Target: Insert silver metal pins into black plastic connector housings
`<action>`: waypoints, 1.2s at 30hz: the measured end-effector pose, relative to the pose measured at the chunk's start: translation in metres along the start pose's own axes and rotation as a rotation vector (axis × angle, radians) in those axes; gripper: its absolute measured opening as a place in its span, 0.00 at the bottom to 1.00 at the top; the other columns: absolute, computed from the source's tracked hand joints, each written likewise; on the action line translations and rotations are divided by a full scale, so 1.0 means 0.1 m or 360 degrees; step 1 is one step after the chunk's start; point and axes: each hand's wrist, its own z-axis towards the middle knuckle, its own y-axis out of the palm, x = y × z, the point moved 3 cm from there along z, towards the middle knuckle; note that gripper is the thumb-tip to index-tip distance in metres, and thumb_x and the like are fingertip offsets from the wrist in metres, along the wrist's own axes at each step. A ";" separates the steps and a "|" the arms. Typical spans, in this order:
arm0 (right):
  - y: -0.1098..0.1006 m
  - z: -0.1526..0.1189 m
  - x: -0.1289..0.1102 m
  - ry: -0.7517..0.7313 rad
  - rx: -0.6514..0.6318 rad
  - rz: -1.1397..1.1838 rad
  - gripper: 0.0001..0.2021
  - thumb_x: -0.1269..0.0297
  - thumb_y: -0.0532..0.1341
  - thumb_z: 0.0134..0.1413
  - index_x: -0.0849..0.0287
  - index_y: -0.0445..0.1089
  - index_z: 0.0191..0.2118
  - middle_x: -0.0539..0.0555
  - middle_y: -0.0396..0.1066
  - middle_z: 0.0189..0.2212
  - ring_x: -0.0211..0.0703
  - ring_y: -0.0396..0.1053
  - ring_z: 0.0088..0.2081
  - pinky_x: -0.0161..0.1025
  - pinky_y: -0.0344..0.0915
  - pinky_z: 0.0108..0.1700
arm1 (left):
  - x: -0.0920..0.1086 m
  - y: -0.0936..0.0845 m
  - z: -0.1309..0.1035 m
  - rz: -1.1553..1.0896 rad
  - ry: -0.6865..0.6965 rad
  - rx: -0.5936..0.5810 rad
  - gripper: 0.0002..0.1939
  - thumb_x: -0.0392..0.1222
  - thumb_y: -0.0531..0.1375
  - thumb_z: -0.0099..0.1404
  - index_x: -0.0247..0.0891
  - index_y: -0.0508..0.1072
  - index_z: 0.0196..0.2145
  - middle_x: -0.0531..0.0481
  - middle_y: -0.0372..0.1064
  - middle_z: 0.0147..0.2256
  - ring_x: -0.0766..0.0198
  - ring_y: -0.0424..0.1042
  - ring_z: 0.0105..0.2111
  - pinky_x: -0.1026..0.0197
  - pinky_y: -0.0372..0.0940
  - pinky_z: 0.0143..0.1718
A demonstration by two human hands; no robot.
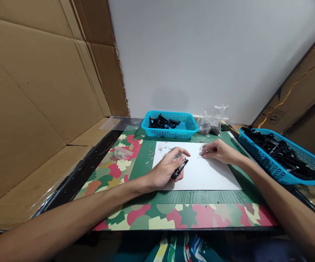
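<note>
My left hand (164, 171) is wrapped round a small black plastic part (180, 169), held tilted above a white sheet of paper (198, 180). A pile of tiny metal pieces (178, 155) lies just behind that hand, partly hidden by its fingers. Over to the right, my right hand (219, 151) has its fingertips pinched together at a second small pile of metal pieces (202, 148). Whatever sits between those fingertips is too small to make out. More tiny pieces (162, 147) are scattered at the paper's back left corner.
A blue basket (170, 134) with black parts stands behind the paper. Another blue basket (275, 171), heaped with black parts, is at the right. Clear bags (214, 125) of small pieces lean near the wall. A small plastic bag (122, 153) lies left. Cardboard (37, 72) walls the left side.
</note>
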 end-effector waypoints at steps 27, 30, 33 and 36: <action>0.19 -0.08 -0.43 -0.0091 0.0042 0.0535 0.15 0.51 0.68 0.59 0.59 0.73 0.35 0.42 0.49 0.19 0.34 0.44 0.24 0.38 0.41 0.27 | 0.14 0.03 -0.05 0.1313 -0.0004 0.0134 0.16 0.54 0.60 0.74 0.38 0.73 0.37 0.51 0.71 0.27 0.61 0.68 0.24 0.60 0.54 0.28; 0.29 -0.05 -0.45 -0.0066 0.0004 0.0495 0.11 0.57 0.68 0.58 0.59 0.73 0.34 0.42 0.51 0.19 0.33 0.45 0.23 0.38 0.41 0.27 | 0.15 0.07 -0.05 0.1440 -0.0015 0.0090 0.18 0.52 0.57 0.77 0.38 0.73 0.32 0.52 0.69 0.25 0.63 0.65 0.23 0.60 0.51 0.27; 0.35 -0.04 -0.49 -0.0028 -0.0055 0.0411 0.08 0.60 0.66 0.57 0.60 0.75 0.32 0.43 0.54 0.18 0.33 0.47 0.23 0.38 0.42 0.26 | 0.19 0.09 -0.05 0.1518 -0.0057 0.0099 0.20 0.52 0.57 0.77 0.37 0.75 0.31 0.52 0.68 0.23 0.64 0.63 0.21 0.60 0.48 0.27; 0.38 -0.03 -0.54 0.0057 -0.0090 0.0339 0.07 0.62 0.66 0.54 0.60 0.76 0.31 0.44 0.58 0.17 0.34 0.49 0.22 0.38 0.43 0.26 | 0.19 0.10 -0.04 0.1548 -0.0067 0.0141 0.21 0.53 0.59 0.76 0.37 0.75 0.29 0.51 0.69 0.23 0.64 0.62 0.22 0.60 0.47 0.27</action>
